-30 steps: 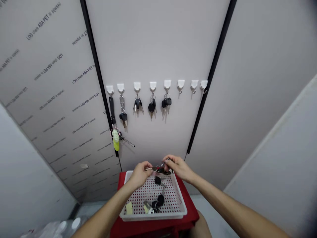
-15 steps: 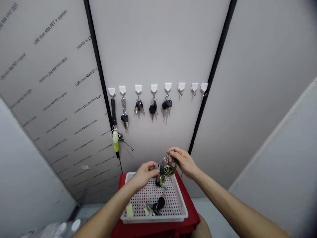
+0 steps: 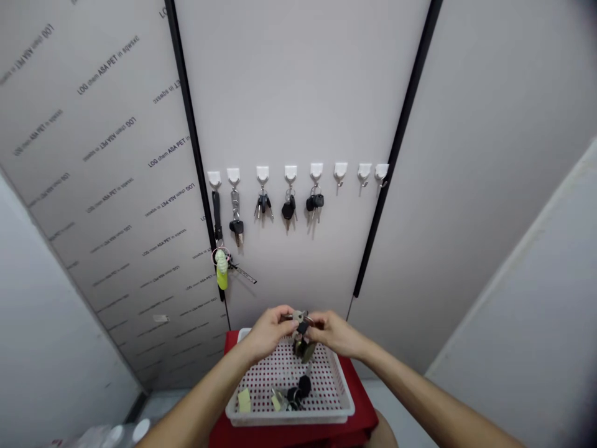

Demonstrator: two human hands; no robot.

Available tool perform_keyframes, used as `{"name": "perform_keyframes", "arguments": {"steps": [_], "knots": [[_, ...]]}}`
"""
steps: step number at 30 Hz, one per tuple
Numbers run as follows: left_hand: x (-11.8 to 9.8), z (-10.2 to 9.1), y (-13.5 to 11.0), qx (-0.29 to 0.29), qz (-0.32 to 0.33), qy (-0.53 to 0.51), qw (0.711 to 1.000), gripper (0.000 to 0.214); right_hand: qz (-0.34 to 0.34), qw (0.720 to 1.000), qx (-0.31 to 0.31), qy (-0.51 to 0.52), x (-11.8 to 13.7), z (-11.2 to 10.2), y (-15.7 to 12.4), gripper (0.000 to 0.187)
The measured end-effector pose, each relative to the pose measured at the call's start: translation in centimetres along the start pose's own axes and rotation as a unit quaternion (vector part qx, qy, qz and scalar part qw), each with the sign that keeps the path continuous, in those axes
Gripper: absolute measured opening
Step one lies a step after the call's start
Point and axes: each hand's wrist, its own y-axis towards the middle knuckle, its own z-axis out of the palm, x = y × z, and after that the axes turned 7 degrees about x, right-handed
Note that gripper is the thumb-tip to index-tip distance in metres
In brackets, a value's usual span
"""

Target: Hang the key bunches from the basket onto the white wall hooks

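Observation:
Above the far part of the white basket [image 3: 346, 398], both my hands hold one bunch of keys [image 3: 301, 339]. My left hand [image 3: 272, 330] pinches a silver key at the bunch's top left. From the right, my right hand [image 3: 332, 333] is closed on the ring side, its fingertips partly hidden by the keys. A round brass-coloured fob [image 3: 308, 352] dangles below among dark keys. In the basket's near part lie more black-headed keys [image 3: 298, 393] and a pale yellow tag [image 3: 244, 400].
A row of white hooks [image 3: 290, 172] runs along the wall. Several carry key bunches [image 3: 288, 208]; the three at the right, such as the hook [image 3: 340, 171], carry none. The basket stands on a red-covered surface [image 3: 361, 398]. White-capped bottles [image 3: 140, 429] are at lower left.
My right hand has moved down and a little left, closer to my left hand. The round fob has turned and now hangs lower. The view has shifted slightly.

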Motion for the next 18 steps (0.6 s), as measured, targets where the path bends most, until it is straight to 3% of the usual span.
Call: {"name": "perform_keyframes", "arguments": {"steps": [4, 11, 18], "knots": [[-0.6, -0.3, -0.2, -0.012, 0.002, 0.018, 1.0, 0.012, -0.037, 0.998, -0.052, 0.016, 0.6, 0.6, 0.2, 0.012], [-0.9, -1.5, -0.6, -0.06, 0.004, 0.015, 0.998, 0.015, -0.016, 0.994, -0.08, 0.076, 2.0, 0.3, 0.4, 0.017], [-1.9, -1.4, 0.4, -0.071, -0.018, 0.038, 0.997, 0.012, -0.02, 0.982, -0.172, 0.079, 4.5, -1.9, 1.2, 0.016]]}}
